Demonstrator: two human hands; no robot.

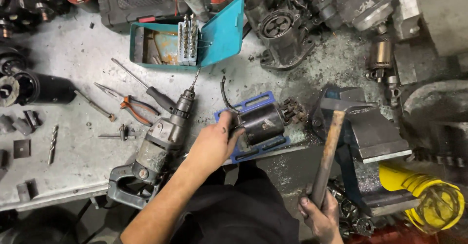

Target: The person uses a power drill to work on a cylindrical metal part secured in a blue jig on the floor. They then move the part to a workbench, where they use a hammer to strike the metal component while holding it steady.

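While your left hand (213,144) clamps down on the near end of the black motor housing (258,123), your right hand (321,214) is closed around the wooden handle of a hammer (330,146), whose steel head sits up by the blue bench vise (363,132). You seem to be pinning the housing so it cannot roll, and it lies on its side on a blue plastic tray (253,102) at the near edge of the metal workbench (73,58), just left of the vise. It is a stubby, glossy black cylinder with a dark cable curling off its far side and a rusty, toothed fitting at its right end; that may be a gear, but grime makes it hard to tell. Just left of your forearm lies a grey electric drill (158,144), with orange-handled pliers (131,105) beyond.
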